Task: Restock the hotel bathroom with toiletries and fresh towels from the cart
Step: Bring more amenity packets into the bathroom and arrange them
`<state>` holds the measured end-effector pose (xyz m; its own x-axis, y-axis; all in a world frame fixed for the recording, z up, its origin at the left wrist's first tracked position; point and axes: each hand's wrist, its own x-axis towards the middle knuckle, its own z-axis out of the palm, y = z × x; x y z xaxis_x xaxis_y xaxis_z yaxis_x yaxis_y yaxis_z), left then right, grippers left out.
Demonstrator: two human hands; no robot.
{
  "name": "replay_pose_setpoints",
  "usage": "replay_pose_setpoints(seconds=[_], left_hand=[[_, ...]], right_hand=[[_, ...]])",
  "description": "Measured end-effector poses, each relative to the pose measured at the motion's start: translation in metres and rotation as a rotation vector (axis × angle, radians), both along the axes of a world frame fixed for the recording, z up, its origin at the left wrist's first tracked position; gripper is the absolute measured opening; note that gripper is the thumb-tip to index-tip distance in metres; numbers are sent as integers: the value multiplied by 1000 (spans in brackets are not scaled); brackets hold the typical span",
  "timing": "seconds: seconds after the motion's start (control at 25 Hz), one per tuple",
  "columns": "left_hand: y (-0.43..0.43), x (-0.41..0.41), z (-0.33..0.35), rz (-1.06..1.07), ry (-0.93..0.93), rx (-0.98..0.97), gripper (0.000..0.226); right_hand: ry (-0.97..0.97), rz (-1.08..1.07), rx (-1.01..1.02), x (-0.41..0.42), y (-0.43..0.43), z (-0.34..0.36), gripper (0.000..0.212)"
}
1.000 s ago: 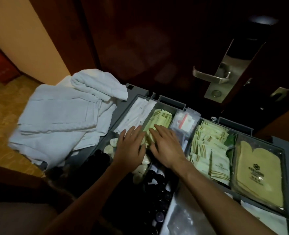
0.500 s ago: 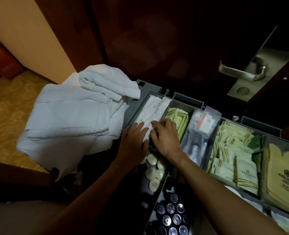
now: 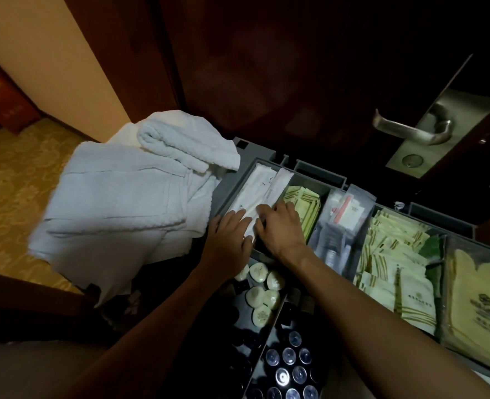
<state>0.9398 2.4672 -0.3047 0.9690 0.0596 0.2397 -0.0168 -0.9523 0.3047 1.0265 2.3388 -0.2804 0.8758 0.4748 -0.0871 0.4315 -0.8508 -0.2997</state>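
On the grey cart tray, my hands work in the leftmost compartment, which is full of long white packets. My left hand lies flat, its fingers resting on the near ends of the packets. My right hand is beside it, its fingers curled down over the packets' near ends; its thumb is hidden. White folded towels are piled over the cart's left end, with a rolled towel on top.
Right of the white packets are green sachets, clear kits, pale green packets and a bagged yellow mitt. Round soaps and small capped bottles sit nearer me. A dark door with a metal handle stands behind the cart.
Both hands moved left from the green sachets' compartment to the white packets. The view shifted left too.
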Motion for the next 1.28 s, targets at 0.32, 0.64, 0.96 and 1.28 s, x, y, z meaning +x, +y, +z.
replay_pose_setpoints(seconds=[0.32,0.64,0.96,1.28], left_hand=[[-2,-5,3,-2,28,-35,45],[7,-4,23,36,68,-278,40],[-17,28,49,382,132,-1002,21],[-35,37,51,404,148,-1112,9]], right_hand=[[74,-133,158,-3,7,5,31],[174,-150,601,-24,-3,9,4],[324,-133,712,-36,-33,9,14],[278,-100,654,-33,-48,7,7]])
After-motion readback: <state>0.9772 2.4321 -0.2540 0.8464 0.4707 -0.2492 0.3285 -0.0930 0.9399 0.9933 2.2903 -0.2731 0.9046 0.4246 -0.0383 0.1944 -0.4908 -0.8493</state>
